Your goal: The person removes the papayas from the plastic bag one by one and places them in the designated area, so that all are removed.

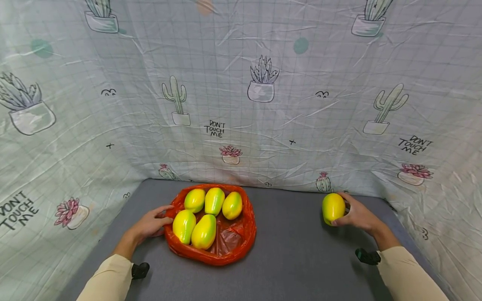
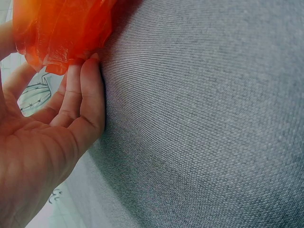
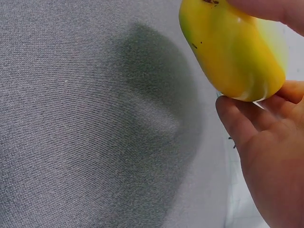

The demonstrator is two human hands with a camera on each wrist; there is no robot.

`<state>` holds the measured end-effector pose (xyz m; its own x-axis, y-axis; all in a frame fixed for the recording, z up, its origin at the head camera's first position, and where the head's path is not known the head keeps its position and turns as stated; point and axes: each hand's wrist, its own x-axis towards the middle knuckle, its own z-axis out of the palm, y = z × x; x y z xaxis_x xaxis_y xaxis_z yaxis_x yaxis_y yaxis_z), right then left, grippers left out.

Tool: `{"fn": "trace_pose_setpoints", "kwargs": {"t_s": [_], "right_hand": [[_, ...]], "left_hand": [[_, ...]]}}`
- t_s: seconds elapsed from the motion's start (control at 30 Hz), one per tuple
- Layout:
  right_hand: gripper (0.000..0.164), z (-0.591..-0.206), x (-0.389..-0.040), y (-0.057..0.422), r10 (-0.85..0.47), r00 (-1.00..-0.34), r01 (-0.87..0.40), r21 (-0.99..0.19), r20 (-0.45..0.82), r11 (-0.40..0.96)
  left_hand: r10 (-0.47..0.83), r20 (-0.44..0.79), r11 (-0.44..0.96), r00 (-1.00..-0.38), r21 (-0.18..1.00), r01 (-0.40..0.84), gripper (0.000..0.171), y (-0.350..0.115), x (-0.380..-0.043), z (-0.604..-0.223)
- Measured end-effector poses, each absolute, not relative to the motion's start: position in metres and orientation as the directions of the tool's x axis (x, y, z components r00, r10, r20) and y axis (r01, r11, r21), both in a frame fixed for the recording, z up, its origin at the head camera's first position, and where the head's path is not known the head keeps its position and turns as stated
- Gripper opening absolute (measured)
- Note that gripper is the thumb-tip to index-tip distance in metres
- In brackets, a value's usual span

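In the head view a red plastic bag lies on the left of the table with its rim rolled open. Several yellow-green papayas sit inside it, mostly toward its left and back. My left hand holds the bag's left rim. The left wrist view has its curled fingers at the edge of the crinkled plastic. On the far right, my right hand grips a single papaya between thumb and fingers. Its shadow falls on the cloth apart from the fruit in the right wrist view.
A grey cloth-covered table stretches between the bag and my right hand. A pale sheet printed with cacti hangs along the back and both sides. Each wrist wears a dark camera.
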<state>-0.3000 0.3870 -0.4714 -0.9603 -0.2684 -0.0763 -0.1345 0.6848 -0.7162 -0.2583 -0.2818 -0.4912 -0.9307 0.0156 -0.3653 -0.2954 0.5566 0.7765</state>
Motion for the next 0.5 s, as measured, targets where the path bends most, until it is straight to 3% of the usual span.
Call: {"fn": "trace_pose_setpoints", "kwargs": {"t_s": [0.5], "right_hand": [[0.115,-0.485,-0.302,0.387,-0.251,-0.964,-0.097,-0.761,-0.089,0.641]], "left_hand": [[0.015,-0.356,0.563,-0.934,0.775,-0.286,0.068,-0.281,-0.258,-0.491]]}}
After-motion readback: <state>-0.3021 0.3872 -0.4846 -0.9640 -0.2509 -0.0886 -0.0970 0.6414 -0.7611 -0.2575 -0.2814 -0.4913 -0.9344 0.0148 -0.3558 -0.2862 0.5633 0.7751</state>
